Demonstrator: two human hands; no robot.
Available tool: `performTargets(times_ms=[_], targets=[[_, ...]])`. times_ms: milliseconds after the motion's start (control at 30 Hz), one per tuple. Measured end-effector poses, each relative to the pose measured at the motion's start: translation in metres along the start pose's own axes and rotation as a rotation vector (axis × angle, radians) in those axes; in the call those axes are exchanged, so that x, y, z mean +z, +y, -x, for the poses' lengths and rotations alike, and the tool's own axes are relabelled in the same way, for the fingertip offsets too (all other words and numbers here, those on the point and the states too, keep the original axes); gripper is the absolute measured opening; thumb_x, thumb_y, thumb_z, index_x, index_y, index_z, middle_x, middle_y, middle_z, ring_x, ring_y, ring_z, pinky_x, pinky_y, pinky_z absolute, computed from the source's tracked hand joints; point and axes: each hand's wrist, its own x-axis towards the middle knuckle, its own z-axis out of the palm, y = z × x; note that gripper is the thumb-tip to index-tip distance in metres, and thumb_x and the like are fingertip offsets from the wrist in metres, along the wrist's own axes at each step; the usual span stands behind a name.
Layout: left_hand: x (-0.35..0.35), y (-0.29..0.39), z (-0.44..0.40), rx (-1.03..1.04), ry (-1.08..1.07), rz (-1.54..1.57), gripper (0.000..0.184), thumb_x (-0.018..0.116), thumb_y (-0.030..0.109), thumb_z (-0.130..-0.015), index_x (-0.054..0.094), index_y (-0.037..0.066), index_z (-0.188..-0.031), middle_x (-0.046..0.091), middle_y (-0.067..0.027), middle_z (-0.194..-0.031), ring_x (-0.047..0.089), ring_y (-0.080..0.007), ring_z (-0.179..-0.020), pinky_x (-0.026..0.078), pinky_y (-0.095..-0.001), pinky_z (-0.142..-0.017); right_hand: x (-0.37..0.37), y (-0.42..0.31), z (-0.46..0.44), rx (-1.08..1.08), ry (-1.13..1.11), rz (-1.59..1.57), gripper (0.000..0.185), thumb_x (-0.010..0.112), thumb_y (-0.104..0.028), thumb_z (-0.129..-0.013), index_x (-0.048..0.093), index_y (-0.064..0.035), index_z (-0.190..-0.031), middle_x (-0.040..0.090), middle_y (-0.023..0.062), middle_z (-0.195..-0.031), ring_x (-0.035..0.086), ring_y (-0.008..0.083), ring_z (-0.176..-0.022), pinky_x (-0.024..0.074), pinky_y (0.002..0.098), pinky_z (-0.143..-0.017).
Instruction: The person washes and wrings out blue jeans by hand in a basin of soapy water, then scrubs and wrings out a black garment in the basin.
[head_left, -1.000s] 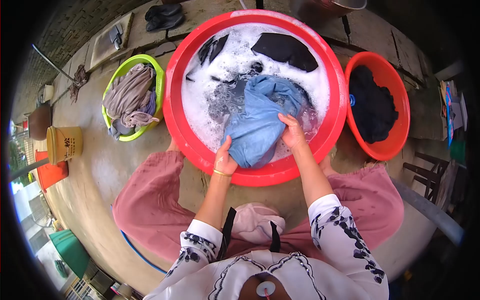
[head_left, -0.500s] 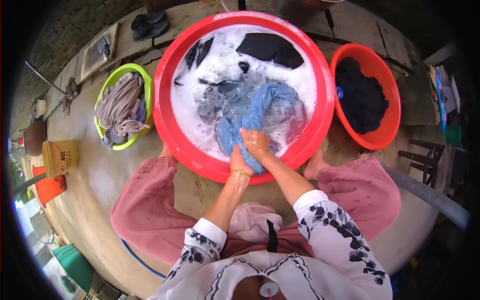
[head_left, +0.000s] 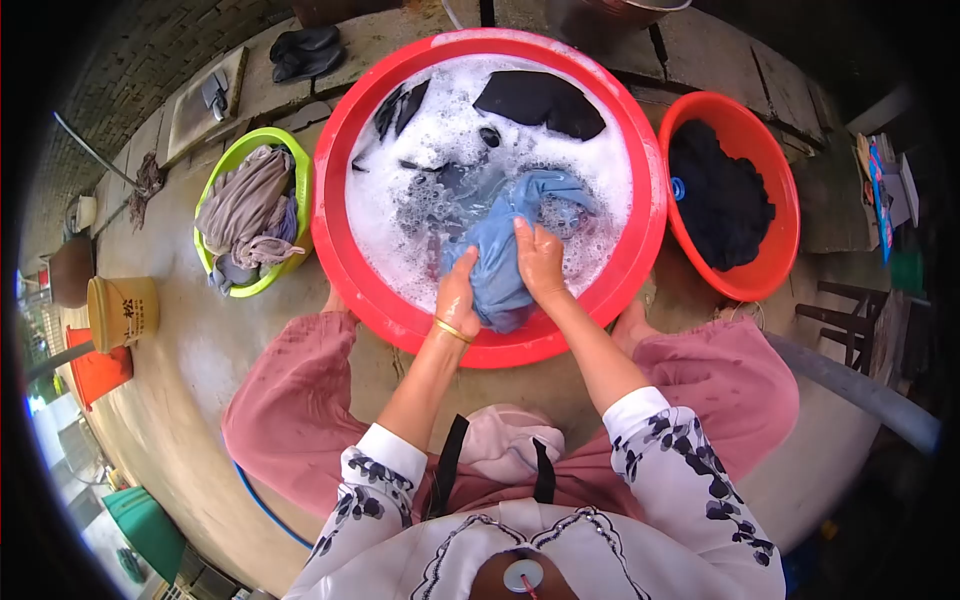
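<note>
Wet blue cloth [head_left: 500,262], a garment whose kind I cannot make out, is bunched at the near side of a big red basin [head_left: 335,130]. My left hand [head_left: 459,295] grips its left edge, with thumb up. On its right side my right hand [head_left: 541,261] is closed on the same cloth. The far end of the cloth trails into foamy water [head_left: 440,130]. Dark garments [head_left: 540,100] float at the back of the basin among the suds.
A green basin [head_left: 303,180] of greyish clothes stands at left. To the right is an orange-red basin [head_left: 790,190] holding dark clothes [head_left: 722,195]. Further left are a yellow bucket [head_left: 125,310] and a red bucket [head_left: 100,368]. A wooden stool [head_left: 845,320] stands at right.
My hands have moved apart, from close together on the twisted cloth to its two sides. The blue cloth now looks wider and more bunched between them.
</note>
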Motion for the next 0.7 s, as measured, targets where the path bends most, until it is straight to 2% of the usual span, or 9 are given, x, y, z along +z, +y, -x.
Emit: performTargets(times_ms=[133,200,233,267,300,367,433,533,700], targets=[[-0.031,0.042,0.001,0.186,0.080,-0.225,0.037,0.059,0.025,-0.085,0.057,-0.001,-0.111,0.062,-0.0117,-0.106,0.061,-0.0245,-0.093,0.048,-0.0355,-0.083,-0.024,0.031,0.029,0.105,-0.008,-0.241,0.034,0.054,-0.032,-0.085,0.059,0.0009,-0.074,0.059,0.0260,-0.080,0.057,0.0429,-0.080,0.0454,0.0463,-0.068],[-0.073,0.035,-0.004,0.256,0.178,-1.088,0.048,0.065,0.030,-0.078,0.055,-0.004,-0.111,0.061,-0.0192,-0.105,0.061,-0.0286,-0.091,0.048,-0.0382,-0.083,-0.025,0.052,0.051,0.125,-0.105,-0.175,0.030,0.058,-0.028,-0.083,0.060,0.0010,-0.078,0.059,0.0249,-0.082,0.057,0.0418,-0.083,0.0455,0.0452,-0.071],[-0.089,0.032,-0.003,0.253,0.178,-1.091,0.048,0.065,0.030,-0.078,0.055,-0.004,-0.111,0.061,-0.0192,-0.105,0.061,-0.0286,-0.091,0.048,-0.0382,-0.083,-0.030,0.056,0.059,0.077,-0.441,0.046,0.026,0.059,-0.026,-0.081,0.061,-0.0003,-0.082,0.060,0.0232,-0.082,0.057,0.0403,-0.085,0.0456,0.0447,-0.073],[-0.103,0.030,-0.003,0.192,0.118,-1.496,0.050,0.067,0.032,-0.075,0.056,-0.002,-0.110,0.061,-0.0201,-0.104,0.059,-0.0308,-0.094,0.047,-0.0388,-0.084,-0.031,0.059,0.061,0.023,-0.775,0.271,0.023,0.061,-0.024,-0.079,0.062,-0.0017,-0.087,0.061,0.0214,-0.082,0.058,0.0387,-0.087,0.0456,0.0441,-0.075],[-0.111,0.027,-0.004,0.113,0.045,-1.894,0.051,0.069,0.034,-0.073,0.056,0.000,-0.108,0.060,-0.0210,-0.102,0.058,-0.0330,-0.097,0.046,-0.0394,-0.085,-0.032,0.056,0.058,0.026,-0.782,0.272,0.023,0.061,-0.024,-0.079,0.062,-0.0017,-0.087,0.061,0.0214,-0.082,0.058,0.0387,-0.087,0.0456,0.0441,-0.075],[-0.091,0.039,0.005,0.066,0.098,-1.880,0.046,0.069,0.033,-0.071,0.057,0.003,-0.104,0.059,-0.0212,-0.100,0.055,-0.0348,-0.101,0.045,-0.0410,-0.085,-0.029,0.047,0.041,0.066,-0.614,0.260,0.023,0.064,-0.024,-0.074,0.061,-0.0023,-0.081,0.062,0.0198,-0.084,0.060,0.0346,-0.082,0.0456,0.0428,-0.072],[-0.086,0.045,-0.010,0.509,0.247,-1.798,0.040,0.068,0.030,-0.072,0.057,0.003,-0.100,0.058,-0.0195,-0.097,0.054,-0.0321,-0.101,0.046,-0.0408,-0.082,-0.008,0.043,0.010,0.043,-0.373,0.235,0.020,0.064,-0.022,-0.075,0.063,-0.0037,-0.083,0.064,0.0167,-0.084,0.061,0.0342,-0.083,0.0470,0.0412,-0.072],[-0.089,0.046,-0.068,0.728,0.058,-1.624,0.033,0.067,0.024,-0.073,0.060,0.001,-0.096,0.063,-0.0195,-0.089,0.060,-0.0329,-0.084,0.048,-0.0385,-0.075,0.031,0.041,-0.048,0.055,-0.237,0.104,0.021,0.062,-0.021,-0.078,0.063,-0.0036,-0.090,0.065,0.0165,-0.083,0.062,0.0339,-0.081,0.0477,0.0408,-0.072],[-0.082,0.010,-0.140,0.550,0.140,-1.569,0.030,0.066,0.023,-0.075,0.062,0.002,-0.096,0.064,-0.0179,-0.089,0.061,-0.0318,-0.086,0.048,-0.0364,-0.076,0.062,0.015,-0.088,0.235,-0.319,0.265,0.028,0.062,-0.025,-0.080,0.062,-0.0024,-0.096,0.065,0.0174,-0.095,0.061,0.0342,-0.090,0.0473,0.0412,-0.078]])
